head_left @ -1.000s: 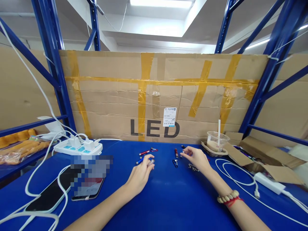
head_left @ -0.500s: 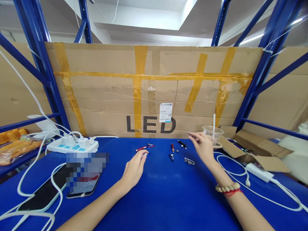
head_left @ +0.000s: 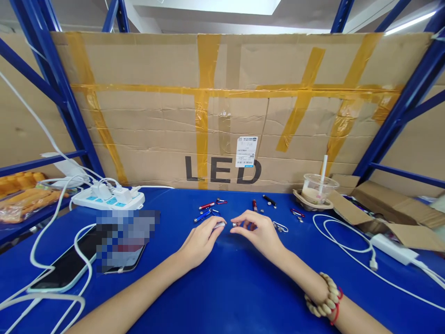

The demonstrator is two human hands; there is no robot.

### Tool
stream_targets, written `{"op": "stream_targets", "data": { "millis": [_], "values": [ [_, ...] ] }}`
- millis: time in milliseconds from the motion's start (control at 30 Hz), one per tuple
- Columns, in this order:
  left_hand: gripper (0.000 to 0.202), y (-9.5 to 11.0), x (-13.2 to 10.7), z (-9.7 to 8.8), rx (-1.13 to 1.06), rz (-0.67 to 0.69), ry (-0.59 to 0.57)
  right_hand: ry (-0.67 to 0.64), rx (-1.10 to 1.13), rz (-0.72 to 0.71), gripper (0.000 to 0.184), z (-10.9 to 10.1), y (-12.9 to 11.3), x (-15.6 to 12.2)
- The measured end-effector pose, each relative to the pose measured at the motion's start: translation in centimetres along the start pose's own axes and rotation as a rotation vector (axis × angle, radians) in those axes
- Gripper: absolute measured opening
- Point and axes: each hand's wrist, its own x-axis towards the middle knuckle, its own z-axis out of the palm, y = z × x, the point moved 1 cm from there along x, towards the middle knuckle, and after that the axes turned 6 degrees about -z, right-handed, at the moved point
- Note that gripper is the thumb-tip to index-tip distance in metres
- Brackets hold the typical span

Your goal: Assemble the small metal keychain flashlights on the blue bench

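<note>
My left hand [head_left: 200,243] pinches a small silver cylinder [head_left: 220,225] between thumb and fingertips. Facing it across a narrow gap, my right hand [head_left: 259,232] is closed on a tiny silver metal piece [head_left: 234,225]. Just beyond the left fingers lie a blue metal tube [head_left: 202,216], a blue carabiner clip [head_left: 216,213], a red metal tube [head_left: 206,206] and a red carabiner clip [head_left: 221,202]. Behind the right hand are a second red tube [head_left: 255,204] and a black tube [head_left: 269,200]. A silver carabiner clip [head_left: 281,227] shows beside its knuckles.
Another red carabiner clip [head_left: 297,213] lies farther right, before a plastic cup with a straw [head_left: 320,189]. Phones [head_left: 66,264], a power strip [head_left: 107,199] and white cables occupy the left. An open cardboard box [head_left: 392,218] and a white adapter [head_left: 394,249] stand right.
My right hand has come left and nearer, close to my left hand. A red carabiner clip now lies on the right of the table, near the cup. The view has tilted down.
</note>
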Motion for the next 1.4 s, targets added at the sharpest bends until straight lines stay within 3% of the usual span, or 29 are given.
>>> {"op": "stream_targets", "data": {
  "millis": [100, 333, 433, 667, 833, 967, 1167, 1267, 1400],
  "values": [
    [0.024, 0.4, -0.2, -0.2, 0.053, 0.012, -0.02, -0.081, -0.161, 0.037, 0.017, -1.1, 0.5, 0.3],
    [0.027, 0.2, -0.1, -0.3, 0.097, -0.02, -0.017, -0.099, -0.712, 0.55, 0.015, -6.0, 5.5, 0.0],
    [0.027, 0.0, -0.1, -0.3, 0.111, -0.022, -0.004, -0.12, -0.746, 0.629, 0.013, -6.5, 6.7, -0.5],
    [0.025, 0.1, -0.1, -0.3, 0.109, -0.027, 0.017, -0.191, -0.614, 0.526, 0.012, -5.0, 6.9, -0.4],
    [0.021, 0.1, -0.1, -0.2, 0.08, -0.008, 0.001, -0.097, -0.507, 0.386, 0.02, -4.3, 6.0, 0.3],
    [0.021, 0.3, -0.2, -0.3, 0.081, -0.007, 0.006, -0.025, -0.356, 0.229, 0.019, -3.3, 4.7, 0.4],
    [0.023, 0.3, -0.1, -0.2, 0.074, -0.029, -0.03, -0.064, -0.292, 0.062, 0.022, -1.2, 1.5, 0.1],
    [0.026, 0.4, -0.1, -0.2, 0.08, -0.056, -0.051, -0.038, -0.166, 0.054, 0.023, -0.6, 0.6, 0.0],
    [0.027, 0.6, -0.2, -0.3, 0.078, -0.09, -0.07, 0.022, 0.043, 0.163, 0.023, -0.6, 0.3, 0.0]
  ]
}}
